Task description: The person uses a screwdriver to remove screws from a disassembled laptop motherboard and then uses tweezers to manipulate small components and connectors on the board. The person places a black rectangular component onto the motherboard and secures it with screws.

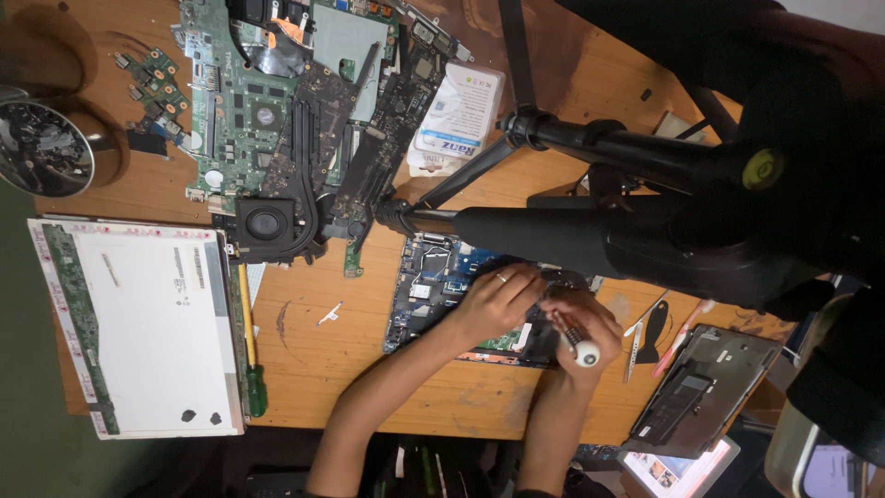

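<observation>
Hidden/unclear: black tripod [590,175] crosses the view and covers the top of the blue board [433,286]; board's right part lies under both hands. Screw or part being worked: can't see. Shiny round dish [41,148] cut off at left edge; contents unreadable. Dark shape at right edge blocks the bench [369,369] corner.

Hands: left hand [493,304], ring on one finger, fingers curled down onto the blue board, pinching something too small to tell. Right hand [581,323] closed round a screwdriver [579,346], white butt end up, tip down at the board between the hands. Hands just beside each other.

Count:
- Boards: 1 blue, under hands, bench centre-front; 1 large green [249,101] at back; 1 dark long one [387,138] beside it; small green bits [152,78] back left.
- Fan [265,224]: 1, black, touching the green board.
- LCD panel [138,323]: 1, white back up, left.
- Green-handled screwdriver [251,360]: 1, along panel's edge.
- Laptop base [701,387]: 1, grey, right, with black battery.
- Pry tools [654,332]: several, near right hand.

Packages: 1 white flat box [456,115], blue print, rectangular, back centre, under tripod leg.
</observation>
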